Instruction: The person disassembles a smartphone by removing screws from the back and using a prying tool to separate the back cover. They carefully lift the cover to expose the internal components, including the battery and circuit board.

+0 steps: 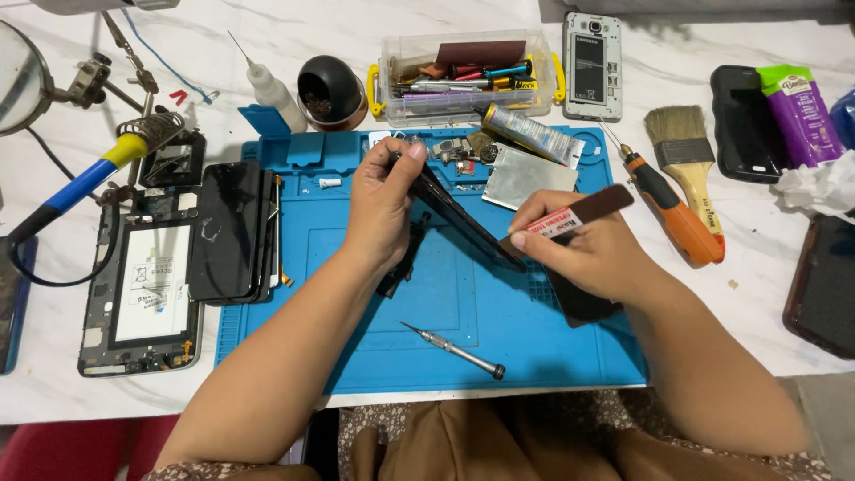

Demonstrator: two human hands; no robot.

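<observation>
Nearest on the blue work mat (534, 356) lies a slim metal screwdriver (452, 350), untouched, just this side of both forearms. Above it the left hand (381, 209) is closed around the far end of a dark phone (463, 223), holding it tilted on edge over the mat, its lower end sloping down to the right. The right hand (583, 254) is pinched shut on a thin flat opening tool (570, 216) with a brown blade and a white label, whose tip meets the phone's near right end (whether it is already inside the seam cannot be told). The step in hand looks like prying the phone's panel from its frame; the next move would call for a steady left grip while the tool slides along the edge, kept shallow and unforced. Left of the mat lie a stack of dark screens (233, 230) and an opened tablet frame (142, 289). To the right rest an orange-handled tool (672, 209) and a paintbrush (686, 151). Farthest back on the white surface (757, 294) stands a clear box of tools (463, 78).
</observation>
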